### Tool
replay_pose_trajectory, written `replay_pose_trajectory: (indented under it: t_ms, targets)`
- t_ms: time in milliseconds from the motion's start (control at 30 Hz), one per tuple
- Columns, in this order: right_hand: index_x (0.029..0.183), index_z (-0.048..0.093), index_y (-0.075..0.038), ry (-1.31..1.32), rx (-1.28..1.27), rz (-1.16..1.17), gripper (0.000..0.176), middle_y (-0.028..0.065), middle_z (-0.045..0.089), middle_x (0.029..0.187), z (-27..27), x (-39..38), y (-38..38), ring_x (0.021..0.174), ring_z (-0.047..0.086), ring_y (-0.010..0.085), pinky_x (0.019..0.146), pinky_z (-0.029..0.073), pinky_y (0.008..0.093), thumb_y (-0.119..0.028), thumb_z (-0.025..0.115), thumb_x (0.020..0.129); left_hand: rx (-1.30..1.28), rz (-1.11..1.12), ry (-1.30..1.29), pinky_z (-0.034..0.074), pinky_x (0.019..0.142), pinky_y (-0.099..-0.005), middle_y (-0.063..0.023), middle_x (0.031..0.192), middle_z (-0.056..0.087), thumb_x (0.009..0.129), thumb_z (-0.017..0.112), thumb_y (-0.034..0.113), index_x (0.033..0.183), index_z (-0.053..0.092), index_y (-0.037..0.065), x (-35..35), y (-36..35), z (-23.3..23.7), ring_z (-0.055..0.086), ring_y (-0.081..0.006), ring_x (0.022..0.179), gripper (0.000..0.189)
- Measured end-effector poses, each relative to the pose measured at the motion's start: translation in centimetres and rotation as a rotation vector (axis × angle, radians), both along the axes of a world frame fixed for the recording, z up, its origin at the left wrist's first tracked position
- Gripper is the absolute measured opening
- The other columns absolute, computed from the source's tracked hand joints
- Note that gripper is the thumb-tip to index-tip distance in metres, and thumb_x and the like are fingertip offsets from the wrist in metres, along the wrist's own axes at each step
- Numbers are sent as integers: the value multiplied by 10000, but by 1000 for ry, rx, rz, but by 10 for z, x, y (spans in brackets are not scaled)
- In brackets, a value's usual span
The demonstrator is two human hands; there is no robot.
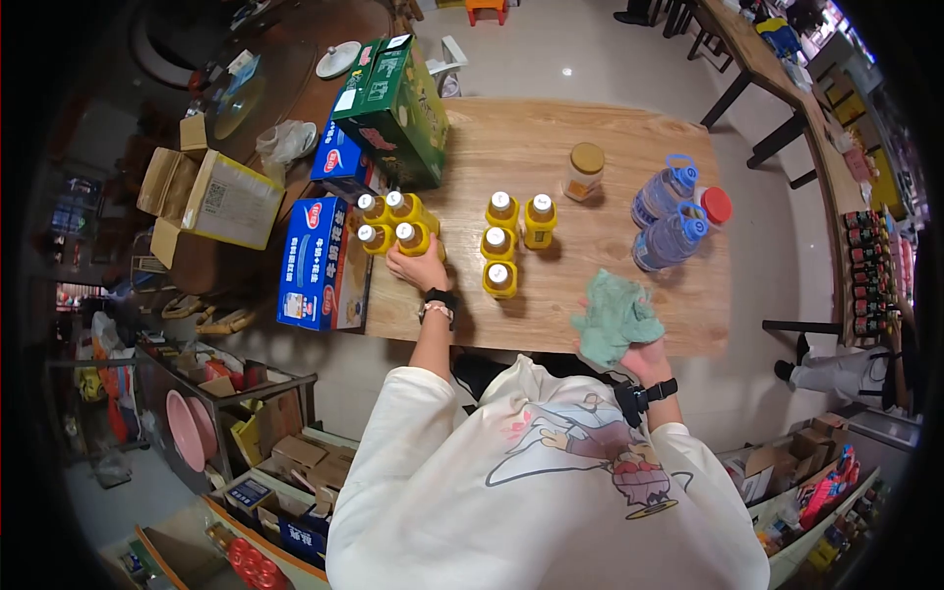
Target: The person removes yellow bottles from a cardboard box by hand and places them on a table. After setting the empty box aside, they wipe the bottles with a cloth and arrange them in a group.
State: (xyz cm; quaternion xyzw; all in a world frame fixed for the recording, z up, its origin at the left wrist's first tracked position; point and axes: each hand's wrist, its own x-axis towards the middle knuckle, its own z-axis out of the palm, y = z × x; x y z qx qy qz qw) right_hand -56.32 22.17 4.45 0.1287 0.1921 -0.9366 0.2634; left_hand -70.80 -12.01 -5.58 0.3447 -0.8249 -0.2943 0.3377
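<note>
My left hand [420, 267] is closed around the nearest yellow bottle [413, 242], which stands upright with a white cap. This bottle is part of a tight cluster of several yellow bottles [372, 208] beside the blue carton. In my right hand [646, 362] is a crumpled green cloth [617, 317], held at the table's near edge; it covers part of the fingers. Between my hands, more yellow bottles [500, 279] stand upright: a column of three, with another bottle [540, 221] beside its far end.
On the wooden table [551, 324] stand a jar with a tan lid [584, 173], two large water bottles [667, 239] and a red-lidded container [715, 206]. Blue cartons [311, 261] and a tall green box [398, 113] line the left side. Shelves with boxes [295, 462] lie behind me.
</note>
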Motion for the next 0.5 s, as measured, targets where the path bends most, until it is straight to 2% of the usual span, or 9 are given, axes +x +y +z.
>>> replay_pose_trajectory:
  t_ms: [33,67,133,233,267,333,400,467,500]
  targets:
    - [1446,302,-107,16,-25,-7,736,194,305,1473,0,-1,1,1307,361,400,1056,268,610,-569,437,889,46,-31,36,386,964,-474,-209,1139,474,634,853,229,1143,465,-1,1,-4,2,468,-389,1093,680]
    - [1445,302,-99,32,-38,-22,732,195,303,1474,1,-5,1,1314,357,390,1071,268,583,-558,443,892,285,-18,290,386,985,-441,-185,1176,474,661,838,126,1116,450,1,2,1,2,473,-333,1123,611]
    - [1441,308,-93,3,-106,-118,735,172,313,1475,11,-10,-1,1328,347,373,1091,264,551,-554,451,887,605,-123,509,381,1005,-408,-157,1209,460,691,797,21,1157,422,2,25,12,53,460,-280,1149,598]
    - [1440,312,-101,-35,-153,-236,756,151,335,1468,32,-11,-3,1328,344,377,1102,247,546,-579,454,873,455,-313,577,376,1011,-368,-137,1203,488,681,770,-36,1212,408,7,58,18,95,490,-241,1131,643]
    - [1442,310,-107,-5,-151,-260,771,156,345,1461,37,-13,-3,1322,349,387,1109,234,548,-599,455,865,464,-317,568,376,1011,-368,-137,1203,488,681,770,-36,1212,408,7,69,23,119,490,-241,1131,643]
    - [1438,314,-106,43,-91,-277,766,138,356,1457,40,-15,-7,1325,358,354,1109,251,520,-596,457,866,242,-621,357,395,986,-349,-116,1203,532,661,767,-34,1221,462,8,83,26,164,521,-207,1098,639]
    - [1431,308,-89,55,332,-294,730,121,386,1439,37,-9,-7,1304,404,305,1091,304,475,-547,480,889,311,-729,203,412,968,-344,-115,1183,564,635,767,-22,1213,498,24,91,32,204,547,-210,1070,639]
    - [1427,296,-76,135,367,-317,708,125,413,1415,48,-15,-19,1272,445,285,1078,330,454,-517,482,906,376,-829,52,428,950,-339,-114,1164,596,610,768,-10,1206,535,40,88,43,235,573,-214,1041,642]
    - [1428,291,-71,135,318,-354,708,127,414,1412,59,-18,-26,1270,446,290,1077,332,456,-518,473,909,225,-1026,-79,440,927,-333,-114,1110,616,604,772,21,1184,556,40,88,51,248,584,-220,1011,619]
